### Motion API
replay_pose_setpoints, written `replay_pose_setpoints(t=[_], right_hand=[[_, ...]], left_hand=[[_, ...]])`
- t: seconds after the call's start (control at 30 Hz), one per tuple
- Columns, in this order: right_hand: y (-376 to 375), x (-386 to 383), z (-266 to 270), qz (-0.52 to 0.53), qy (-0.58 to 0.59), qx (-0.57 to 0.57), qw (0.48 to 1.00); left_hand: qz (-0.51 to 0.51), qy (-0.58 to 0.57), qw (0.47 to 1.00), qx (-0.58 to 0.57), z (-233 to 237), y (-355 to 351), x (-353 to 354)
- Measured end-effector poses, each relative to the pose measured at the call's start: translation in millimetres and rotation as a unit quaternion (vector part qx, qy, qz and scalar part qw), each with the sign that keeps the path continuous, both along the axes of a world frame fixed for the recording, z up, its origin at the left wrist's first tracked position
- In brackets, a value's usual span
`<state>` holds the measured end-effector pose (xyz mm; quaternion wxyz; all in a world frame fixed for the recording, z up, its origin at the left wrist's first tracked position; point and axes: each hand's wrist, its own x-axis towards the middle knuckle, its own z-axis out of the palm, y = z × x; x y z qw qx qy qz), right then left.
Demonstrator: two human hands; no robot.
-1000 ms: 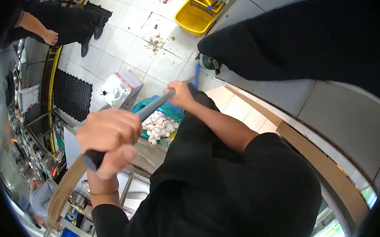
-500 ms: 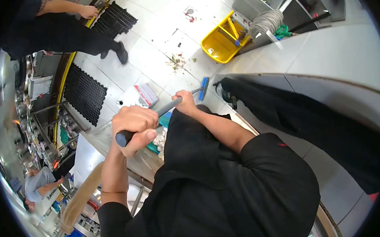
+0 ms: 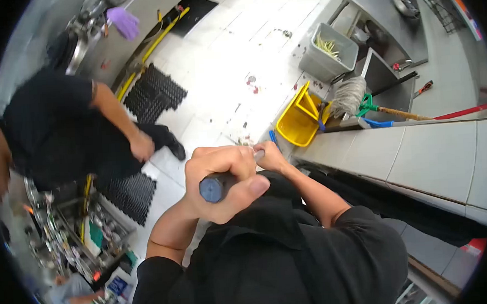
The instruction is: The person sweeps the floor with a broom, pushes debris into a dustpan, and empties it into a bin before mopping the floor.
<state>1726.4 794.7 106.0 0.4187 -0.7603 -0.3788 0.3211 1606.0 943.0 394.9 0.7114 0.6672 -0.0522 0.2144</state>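
Note:
My left hand (image 3: 223,178) is clenched around the top end of a grey handle with a dark blue end cap (image 3: 210,188), which points almost straight at the camera. My right hand (image 3: 271,157) grips the same handle a little lower, just beyond the left hand. A sliver of the tool's blue head (image 3: 273,137) shows on the white tiled floor past my right hand. Most of the shaft is hidden by my hands and my black sleeves.
A yellow mop bucket (image 3: 298,122) with a grey mop head (image 3: 347,95) stands by the tiled ledge (image 3: 420,154) on the right. Beyond it is a grey bin (image 3: 326,57). A person in black (image 3: 60,128) stands on the left near black floor mats (image 3: 155,93). Debris is scattered on the floor.
The view has swung across the floor. The handle has tipped up toward the camera and my hands are closer together. The person in black now stands nearer on the left.

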Motion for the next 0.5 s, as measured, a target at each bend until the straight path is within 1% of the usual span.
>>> replay_pose_setpoints(t=[0.07,0.1,0.17,0.2,0.23,0.27,0.3,0.37,0.4,0.43,0.47,0.5], right_hand=[[18,29,8,0.010,0.004,-0.007,1.000],[25,42,7,-0.009,-0.007,0.000,1.000],[40,67,-12,-0.030,0.007,-0.050,0.998],[44,82,-85,-0.024,-0.064,-0.036,0.997],[51,95,-115,-0.041,-0.071,-0.033,0.996],[59,104,-136,-0.065,-0.007,-0.006,0.998],[65,109,-147,-0.089,0.055,0.024,0.994],[76,110,-156,-0.106,0.018,0.000,0.994],[84,115,-122,-0.087,0.028,-0.027,0.996],[93,124,-78,-0.066,0.039,-0.054,0.996],[101,138,-80,-0.097,0.040,-0.052,0.993],[113,154,-85,-0.064,0.025,-0.089,0.994]], left_hand=[[0.006,0.017,0.999,-0.031,2,23,27],[-0.003,-0.001,1.000,-0.016,-7,34,42],[-0.008,0.036,0.999,0.003,-26,49,76],[-0.021,0.049,0.998,0.034,-45,57,98],[-0.031,0.063,0.995,0.064,-66,64,120],[-0.046,0.117,0.990,0.058,-82,67,138],[-0.064,0.113,0.990,0.064,-80,77,147],[-0.082,0.074,0.989,0.097,-71,100,173],[-0.122,0.039,0.985,0.114,-64,116,188],[-0.155,0.040,0.980,0.116,-61,127,205],[-0.185,0.038,0.974,0.122,-58,139,225],[-0.211,0.035,0.968,0.131,-59,154,246]])
